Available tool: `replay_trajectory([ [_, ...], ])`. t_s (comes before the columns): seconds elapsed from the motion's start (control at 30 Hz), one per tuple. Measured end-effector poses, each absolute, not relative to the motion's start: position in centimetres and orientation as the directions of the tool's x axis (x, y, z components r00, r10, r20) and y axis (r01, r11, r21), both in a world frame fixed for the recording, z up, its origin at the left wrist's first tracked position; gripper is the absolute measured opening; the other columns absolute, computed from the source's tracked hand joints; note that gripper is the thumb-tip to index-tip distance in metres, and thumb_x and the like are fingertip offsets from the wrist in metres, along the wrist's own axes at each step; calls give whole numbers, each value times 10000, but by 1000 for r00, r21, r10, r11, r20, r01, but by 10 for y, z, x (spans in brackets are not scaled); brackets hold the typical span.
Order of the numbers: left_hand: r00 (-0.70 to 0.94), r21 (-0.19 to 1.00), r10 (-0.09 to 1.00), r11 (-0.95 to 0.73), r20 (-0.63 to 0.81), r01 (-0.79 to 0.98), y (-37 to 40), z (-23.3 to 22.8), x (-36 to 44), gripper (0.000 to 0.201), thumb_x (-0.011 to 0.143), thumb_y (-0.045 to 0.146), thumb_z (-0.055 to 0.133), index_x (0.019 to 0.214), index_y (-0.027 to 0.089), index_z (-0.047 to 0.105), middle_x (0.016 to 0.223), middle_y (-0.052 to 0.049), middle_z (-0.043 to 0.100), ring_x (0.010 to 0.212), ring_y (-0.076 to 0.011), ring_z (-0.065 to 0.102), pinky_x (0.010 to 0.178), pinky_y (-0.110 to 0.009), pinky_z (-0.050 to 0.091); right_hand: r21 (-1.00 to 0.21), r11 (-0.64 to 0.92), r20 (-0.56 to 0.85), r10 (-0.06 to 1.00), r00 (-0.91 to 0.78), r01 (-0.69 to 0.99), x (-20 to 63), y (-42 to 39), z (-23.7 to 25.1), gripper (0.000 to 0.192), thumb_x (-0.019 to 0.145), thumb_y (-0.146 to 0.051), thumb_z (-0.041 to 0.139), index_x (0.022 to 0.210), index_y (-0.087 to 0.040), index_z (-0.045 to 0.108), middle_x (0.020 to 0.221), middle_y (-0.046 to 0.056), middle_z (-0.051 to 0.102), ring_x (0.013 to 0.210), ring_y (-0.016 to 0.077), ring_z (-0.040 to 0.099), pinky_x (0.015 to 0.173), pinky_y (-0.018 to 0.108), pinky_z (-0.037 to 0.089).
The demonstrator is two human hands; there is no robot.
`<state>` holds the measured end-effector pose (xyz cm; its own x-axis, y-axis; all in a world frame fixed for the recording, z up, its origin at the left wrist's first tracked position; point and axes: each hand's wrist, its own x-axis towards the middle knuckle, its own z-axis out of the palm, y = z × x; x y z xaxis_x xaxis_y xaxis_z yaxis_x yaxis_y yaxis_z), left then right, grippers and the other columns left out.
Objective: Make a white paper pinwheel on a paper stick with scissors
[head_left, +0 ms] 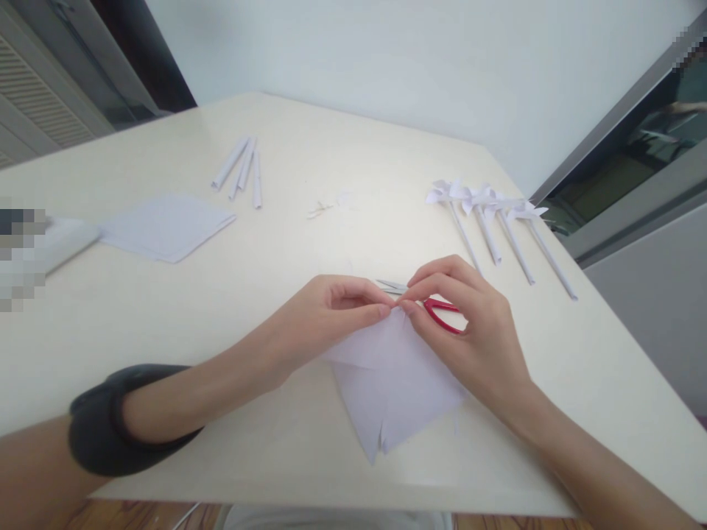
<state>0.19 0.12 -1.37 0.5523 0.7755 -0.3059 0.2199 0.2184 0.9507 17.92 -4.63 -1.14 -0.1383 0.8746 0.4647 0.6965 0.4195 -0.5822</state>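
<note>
Left hand (345, 313) and right hand (472, 320) both pinch the far corner of the white paper (401, 379) between closed fingers; it lies diamond-wise, running from them toward the near edge of the table (232, 464), neither hand closer.

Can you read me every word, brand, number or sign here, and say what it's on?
There are none to read: I see no lettering on the paper, scissors, pinwheels, tubes or wristband. Any text under the pixelated patches is unreadable.
</note>
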Motion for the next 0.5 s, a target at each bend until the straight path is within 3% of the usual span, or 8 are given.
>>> replay_trajectory([
  [0.1,571,964,778,181,-263,197,2,-14,2,181,797,388,609,808,220,674,810,26,677,753,-124,597,631,-193,426,-779,284,280,955,-95,559,183,-43,-9,80,823,-167,598,765,-193,647,900,15,590,847,131,572,715,267,468],
  [0.2,588,963,765,164,-261,214,2,-11,1,159,803,368,606,823,219,659,819,26,675,770,-129,612,635,-196,430,-891,195,175,981,-88,410,185,-40,-11,72,831,-230,604,780,-210,651,901,5,599,847,132,575,733,275,459],
  [0.4,671,949,675,162,-306,270,2,-7,2,204,790,347,600,942,213,622,966,-19,676,942,-207,628,823,-309,473,-966,90,73,994,-76,244,184,-40,-13,82,829,-252,612,767,-210,642,895,-4,590,827,119,556,696,256,429],
  [0.5,720,954,630,136,-292,268,0,-8,2,136,785,302,579,870,211,635,941,1,679,917,-201,633,772,-280,483,-969,89,73,994,-80,229,183,-40,-13,89,825,-259,616,755,-210,637,896,-8,592,828,118,553,690,249,426],
])
